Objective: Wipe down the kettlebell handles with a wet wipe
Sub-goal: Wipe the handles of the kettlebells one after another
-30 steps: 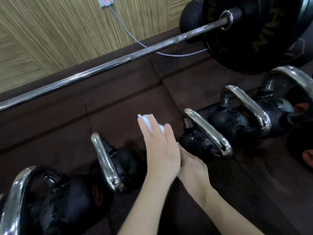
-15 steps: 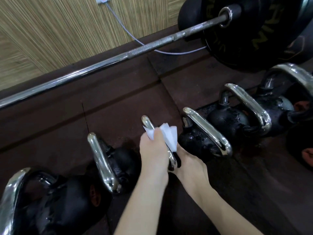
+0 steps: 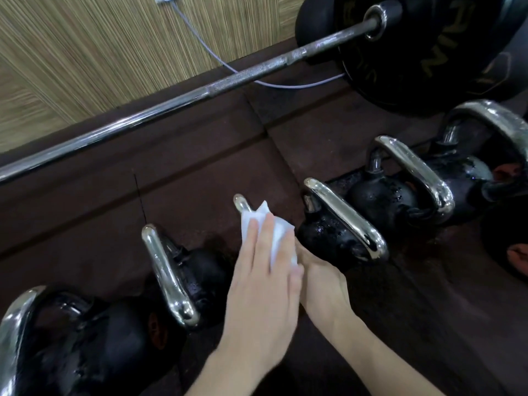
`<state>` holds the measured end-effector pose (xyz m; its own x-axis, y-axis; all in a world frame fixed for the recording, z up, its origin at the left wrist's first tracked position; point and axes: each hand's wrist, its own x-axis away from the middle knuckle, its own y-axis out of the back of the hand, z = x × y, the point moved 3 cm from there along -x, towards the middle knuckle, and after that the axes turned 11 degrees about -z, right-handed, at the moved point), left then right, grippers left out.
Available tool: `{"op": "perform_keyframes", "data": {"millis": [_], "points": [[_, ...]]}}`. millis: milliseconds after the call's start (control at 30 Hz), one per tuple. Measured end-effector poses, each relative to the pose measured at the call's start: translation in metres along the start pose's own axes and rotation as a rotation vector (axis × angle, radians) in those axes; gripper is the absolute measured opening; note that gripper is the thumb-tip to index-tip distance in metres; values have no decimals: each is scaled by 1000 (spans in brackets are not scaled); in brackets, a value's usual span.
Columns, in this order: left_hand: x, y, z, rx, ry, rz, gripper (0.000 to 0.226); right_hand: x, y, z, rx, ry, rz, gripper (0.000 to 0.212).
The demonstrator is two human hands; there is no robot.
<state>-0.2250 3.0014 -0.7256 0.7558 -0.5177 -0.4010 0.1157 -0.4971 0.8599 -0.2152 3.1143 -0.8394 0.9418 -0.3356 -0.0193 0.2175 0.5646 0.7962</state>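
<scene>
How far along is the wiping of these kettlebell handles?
Nothing shows for sure which handles are done; all look equally shiny. In hand: the left hand presses the wipe on the middle handle, while the right hand rests by that kettlebell. The other handles are untouched now, so some may remain.

Kettlebells point(image 3: 328, 238): black bodies, chrome handles point(image 3: 347, 221). Wet wipe point(image 3: 278, 238): white. Floor point(image 3: 200, 178): dark brown. Wall point(image 3: 100, 52): tan, fine streaked grain. Barbell point(image 3: 177, 102): silver. Weight plate point(image 3: 428, 52): black, dull gold lettering. Cable point(image 3: 200, 44): pale lilac-grey.
</scene>
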Motion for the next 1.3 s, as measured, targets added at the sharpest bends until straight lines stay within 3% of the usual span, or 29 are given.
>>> {"op": "perform_keyframes", "data": {"millis": [33,133,200,267,367,400,467,567,667,733,867,1000,1067,1167,1300], "points": [[-10,-2,12,-38,-10,-108,52,-2,8,4,-9,-62,12,64],[-56,2,36,88,330,-32,42,-4,13,10,49,0,-7,81],[-63,-2,36,66,393,39,37,-5,18,11,38,-21,-14,81],[-46,4,18,-54,176,24,42,-3,11,9,51,-14,-35,69],[13,0,-2,-157,-171,113,53,-4,5,6,16,-50,-57,33],[32,-5,-1,-164,-225,128,53,-5,1,1,0,-68,-45,33],[50,-10,4,-162,-264,159,53,-4,0,3,51,-21,-27,44],[20,-7,12,-150,-263,109,51,-4,6,7,63,-51,-68,35],[-32,2,29,1,-2,77,43,-3,11,9,1,-42,-72,54],[-48,7,38,63,187,104,55,-3,14,10,10,-13,-65,73],[-17,14,23,48,35,164,74,-1,15,7,-167,-41,-31,64],[18,18,26,111,-145,135,75,0,17,3,-124,16,-44,74],[11,19,39,215,25,43,73,3,20,-3,-165,51,-46,72],[-17,22,46,284,360,-61,58,15,36,-26,-126,102,-144,51],[-68,29,34,309,506,-182,45,28,61,-56,-44,23,-345,31]]}}
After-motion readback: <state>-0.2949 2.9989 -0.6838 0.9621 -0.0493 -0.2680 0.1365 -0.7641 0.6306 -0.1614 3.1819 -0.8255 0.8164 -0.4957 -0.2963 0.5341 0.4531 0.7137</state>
